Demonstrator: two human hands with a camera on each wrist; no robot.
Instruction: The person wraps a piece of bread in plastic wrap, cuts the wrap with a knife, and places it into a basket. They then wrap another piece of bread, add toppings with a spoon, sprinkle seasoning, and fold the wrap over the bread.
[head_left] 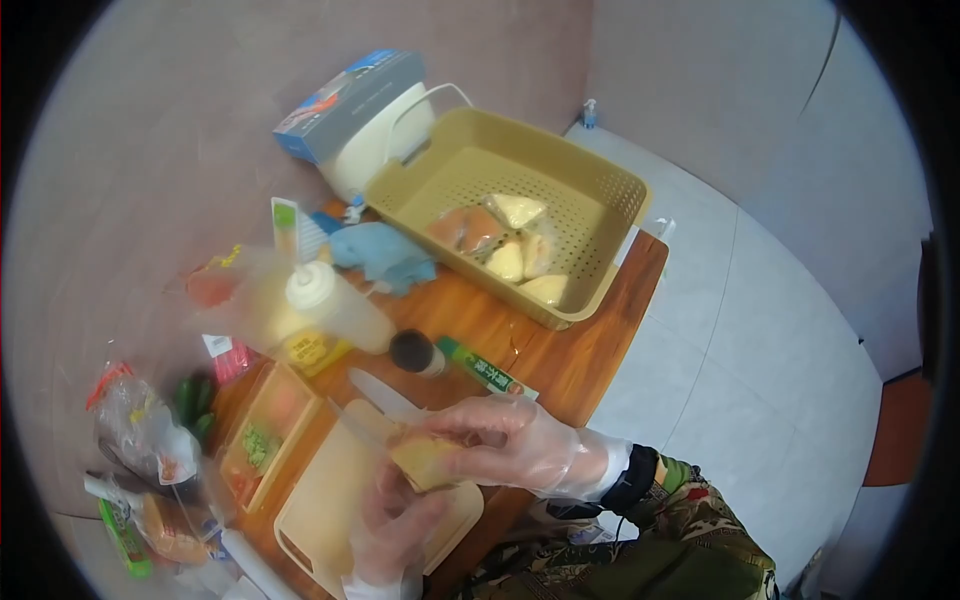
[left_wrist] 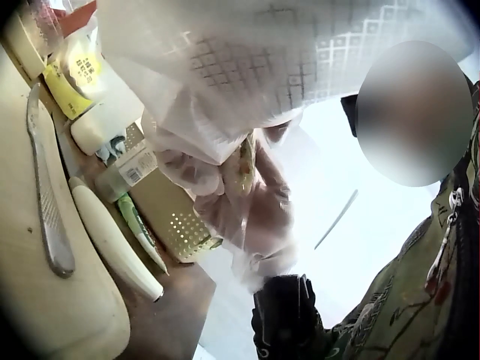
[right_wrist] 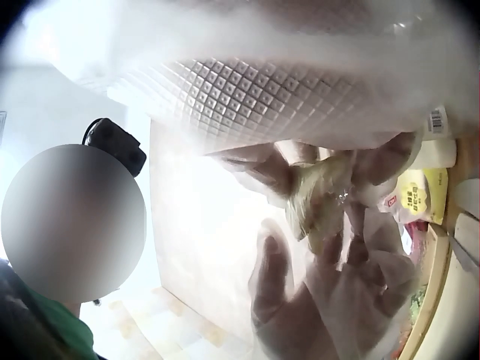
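A wedge-shaped yellowish piece in clear film (head_left: 422,462) is held above the white cutting board (head_left: 325,500). My gloved right hand (head_left: 515,445) pinches it between thumb and fingers. Below it, my gloved left hand (head_left: 395,530) touches its lower side with the fingertips; in the right wrist view the left hand (right_wrist: 330,300) has its thumb standing apart from the wrapped piece (right_wrist: 319,195). The left wrist view shows the right hand (left_wrist: 259,214) round the piece (left_wrist: 244,166), partly hidden by loose glove plastic.
Several wrapped pieces lie in the tan basket (head_left: 505,135) at the back. A knife (left_wrist: 46,187) lies on the board and a white-handled one (left_wrist: 112,240) beside it. A squeeze bottle (head_left: 345,310), a dark-capped jar (head_left: 412,352), a green tube (head_left: 485,370) and a food tray (head_left: 300,390) stand or lie around.
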